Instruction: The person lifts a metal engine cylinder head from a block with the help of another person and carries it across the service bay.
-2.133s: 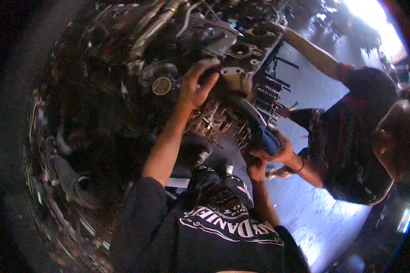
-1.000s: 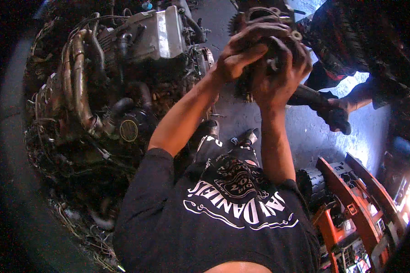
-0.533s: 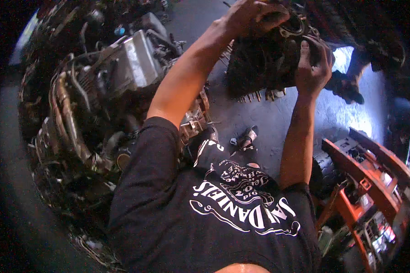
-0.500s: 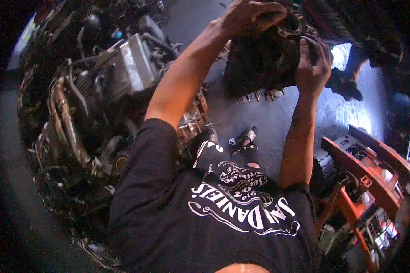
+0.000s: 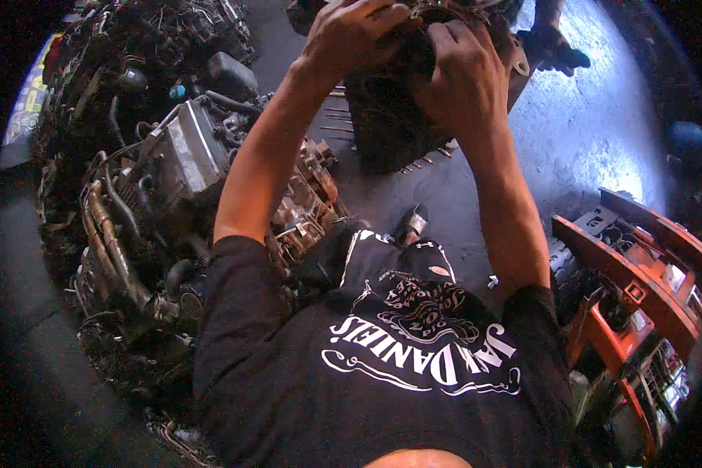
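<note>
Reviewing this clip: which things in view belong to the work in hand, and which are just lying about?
In the work, judging by contact:
left hand
right hand
dark block, under both hands

Apparently just lying about:
grey cover
brown pipes
orange frame

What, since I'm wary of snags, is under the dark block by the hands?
Thin rods and grey floor show past the left and near edges of the block. Whatever lies directly beneath is covered by it.

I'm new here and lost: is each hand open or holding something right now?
Left hand: curled at the dark engine part; grip unclear.
Right hand: bent over it; grip unclear.
</note>
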### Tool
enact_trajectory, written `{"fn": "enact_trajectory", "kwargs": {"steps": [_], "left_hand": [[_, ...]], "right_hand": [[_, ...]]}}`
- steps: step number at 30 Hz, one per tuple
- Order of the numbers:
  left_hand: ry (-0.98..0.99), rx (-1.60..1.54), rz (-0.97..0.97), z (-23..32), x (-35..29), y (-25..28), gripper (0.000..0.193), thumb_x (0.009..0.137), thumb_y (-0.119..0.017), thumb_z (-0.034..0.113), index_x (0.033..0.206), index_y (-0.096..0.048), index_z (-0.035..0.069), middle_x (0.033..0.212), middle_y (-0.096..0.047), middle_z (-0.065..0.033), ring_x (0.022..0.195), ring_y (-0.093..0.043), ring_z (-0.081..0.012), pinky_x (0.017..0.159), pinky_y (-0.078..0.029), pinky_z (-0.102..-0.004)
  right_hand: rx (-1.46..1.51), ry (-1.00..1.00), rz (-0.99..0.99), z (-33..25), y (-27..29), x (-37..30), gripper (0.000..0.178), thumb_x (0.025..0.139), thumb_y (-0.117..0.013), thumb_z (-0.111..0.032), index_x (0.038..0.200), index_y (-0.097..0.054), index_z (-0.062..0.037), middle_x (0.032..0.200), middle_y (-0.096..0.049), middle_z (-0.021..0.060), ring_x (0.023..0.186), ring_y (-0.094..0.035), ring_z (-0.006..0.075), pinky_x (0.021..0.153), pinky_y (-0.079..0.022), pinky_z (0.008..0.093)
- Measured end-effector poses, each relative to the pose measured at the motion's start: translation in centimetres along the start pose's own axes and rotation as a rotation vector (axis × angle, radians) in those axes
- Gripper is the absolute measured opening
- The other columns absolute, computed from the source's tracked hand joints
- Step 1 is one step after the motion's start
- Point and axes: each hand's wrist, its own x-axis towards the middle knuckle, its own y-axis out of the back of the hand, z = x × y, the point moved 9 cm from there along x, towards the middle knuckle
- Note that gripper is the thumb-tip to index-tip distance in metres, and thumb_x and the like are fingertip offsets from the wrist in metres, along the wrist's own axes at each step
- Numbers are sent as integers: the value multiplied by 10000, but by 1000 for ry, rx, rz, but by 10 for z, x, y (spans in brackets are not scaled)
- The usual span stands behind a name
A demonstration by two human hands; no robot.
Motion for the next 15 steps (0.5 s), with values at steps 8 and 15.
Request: {"fn": "enact_trajectory", "kwargs": {"steps": [8,15], "left_hand": [[157,-205,-20,-24,-8,-1,164,847,-702,257,827,-619,117,794,-589,-116,854,-621,-353,759,-520,-486],[99,-179,213,-20,-12,28,187,835,-723,201,809,-607,57,803,-605,-167,786,-596,-411,758,-507,-500]], "right_hand": [[-31,71,200,-10,27,-2,295,853,-611,-170,1116,-718,-90,1271,-695,159,1212,-630,346,1068,-464,461],[77,100,233,-24,25,-2,303,813,-678,-219,1086,-723,-95,1213,-706,154,1149,-651,348,998,-503,455]]}}
